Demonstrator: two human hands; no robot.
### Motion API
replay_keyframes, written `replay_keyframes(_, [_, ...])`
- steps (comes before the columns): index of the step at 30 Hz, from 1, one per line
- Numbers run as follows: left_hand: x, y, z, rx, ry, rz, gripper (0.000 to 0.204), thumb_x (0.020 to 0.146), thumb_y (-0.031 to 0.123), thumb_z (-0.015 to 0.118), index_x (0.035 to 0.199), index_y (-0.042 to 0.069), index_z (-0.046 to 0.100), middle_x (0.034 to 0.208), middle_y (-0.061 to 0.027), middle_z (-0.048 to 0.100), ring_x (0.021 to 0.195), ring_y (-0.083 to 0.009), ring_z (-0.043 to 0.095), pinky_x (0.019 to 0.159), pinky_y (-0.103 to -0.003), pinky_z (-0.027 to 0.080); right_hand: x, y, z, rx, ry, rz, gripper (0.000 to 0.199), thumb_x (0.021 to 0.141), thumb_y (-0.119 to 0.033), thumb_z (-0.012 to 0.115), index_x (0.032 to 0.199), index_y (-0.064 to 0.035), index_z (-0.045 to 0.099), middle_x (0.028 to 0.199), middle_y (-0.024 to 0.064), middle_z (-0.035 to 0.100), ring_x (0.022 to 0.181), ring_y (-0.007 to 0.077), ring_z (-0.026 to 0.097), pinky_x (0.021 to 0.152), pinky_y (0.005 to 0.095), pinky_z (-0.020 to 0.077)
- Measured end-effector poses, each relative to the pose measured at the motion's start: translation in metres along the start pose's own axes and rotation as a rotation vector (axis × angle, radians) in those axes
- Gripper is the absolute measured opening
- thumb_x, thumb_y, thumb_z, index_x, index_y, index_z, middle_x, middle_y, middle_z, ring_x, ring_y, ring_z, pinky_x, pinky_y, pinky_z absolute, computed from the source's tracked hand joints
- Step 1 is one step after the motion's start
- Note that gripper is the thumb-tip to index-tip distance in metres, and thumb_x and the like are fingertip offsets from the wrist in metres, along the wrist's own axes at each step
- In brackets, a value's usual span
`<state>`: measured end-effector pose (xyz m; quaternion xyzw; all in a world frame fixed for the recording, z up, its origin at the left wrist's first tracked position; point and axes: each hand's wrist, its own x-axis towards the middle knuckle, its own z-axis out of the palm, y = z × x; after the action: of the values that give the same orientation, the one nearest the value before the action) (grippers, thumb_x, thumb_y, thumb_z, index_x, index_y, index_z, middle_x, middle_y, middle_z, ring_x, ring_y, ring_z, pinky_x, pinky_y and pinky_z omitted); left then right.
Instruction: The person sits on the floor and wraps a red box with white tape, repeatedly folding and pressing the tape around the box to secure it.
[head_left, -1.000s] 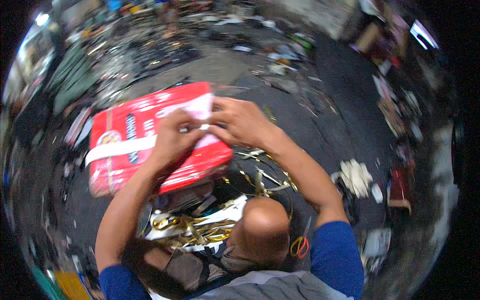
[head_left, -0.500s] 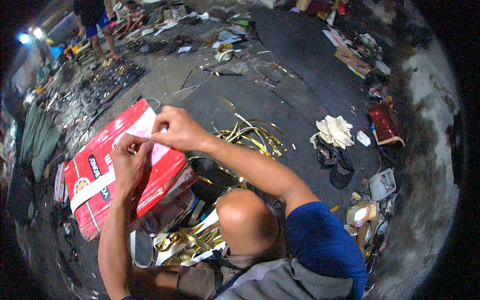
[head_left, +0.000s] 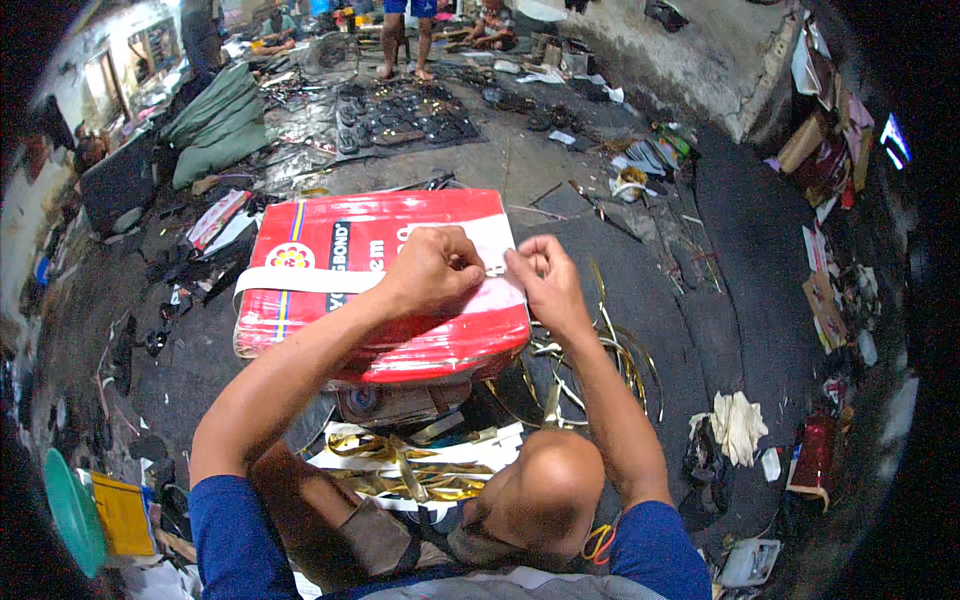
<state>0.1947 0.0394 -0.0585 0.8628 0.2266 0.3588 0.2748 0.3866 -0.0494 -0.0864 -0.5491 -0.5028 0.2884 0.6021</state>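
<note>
Heaping loosely by the bent knee (head_left: 550,485), gold and white strips (head_left: 400,462) lie just this side of the red box (head_left: 362,238). Across the box's top runs a white strip (head_left: 305,279); the left hand (head_left: 438,268) pinches it, while the right hand (head_left: 548,282) has curled fingers at its end, too small to tell whether gripping. Dark, littered floor (head_left: 640,260) spreads around, a cream cloth (head_left: 738,428) to the right. Farther off are green fabric (head_left: 215,125), a mat of black pieces (head_left: 405,118), a standing person's legs (head_left: 408,45) and a concrete wall (head_left: 690,65).
</note>
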Motion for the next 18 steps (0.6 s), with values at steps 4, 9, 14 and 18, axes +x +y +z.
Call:
replay_keyframes(4, [0.005,0.011,0.015,-0.074,0.073,0.014,0.011,0.082,0.010,0.078,0.079,0.000,0.074,0.074,-0.0093,0.069,0.068,-0.0170,0.065,0.062,-0.033,0.051,-0.001,0.010,-0.008,-0.240,-0.085,-0.054,0.032,0.105,-0.032,0.062,0.090,-0.0037,0.059,0.073,0.0012,0.057,0.071,0.0098,0.049,0.064,0.0317,0.0416])
replay_keyframes(9, [0.001,0.017,0.029,-0.224,0.094,-0.005,0.013,0.084,0.008,0.078,0.077,-0.001,0.071,0.075,-0.0078,0.066,0.068,-0.0153,0.063,0.061,-0.032,0.049,-0.005,0.006,-0.012,0.053,-0.112,-0.044,0.025,0.104,-0.023,0.062,0.084,-0.0090,0.057,0.066,-0.0039,0.047,0.055,0.0059,0.040,0.048,0.0281,0.0333])
replay_keyframes(14, [0.003,0.015,0.028,-0.199,0.107,0.040,0.012,0.085,0.007,0.077,0.080,-0.001,0.071,0.076,-0.0076,0.065,0.068,-0.0139,0.064,0.061,-0.031,0.050,-0.015,0.010,-0.006,0.790,-0.146,0.480,0.018,0.105,-0.022,0.062,0.089,-0.0181,0.054,0.064,-0.0076,0.045,0.041,0.0019,0.033,0.033,0.0212,0.0211])
replay_keyframes(18, [0.010,0.013,0.035,-0.188,0.101,0.058,0.009,0.084,0.005,0.077,0.081,-0.001,0.072,0.077,-0.0072,0.066,0.069,-0.0132,0.064,0.061,-0.030,0.050,-0.017,0.015,-0.009,0.894,-0.149,0.606,0.023,0.106,-0.035,0.060,0.090,-0.0188,0.055,0.064,-0.0071,0.045,0.042,0.0044,0.035,0.034,0.0231,0.0244])
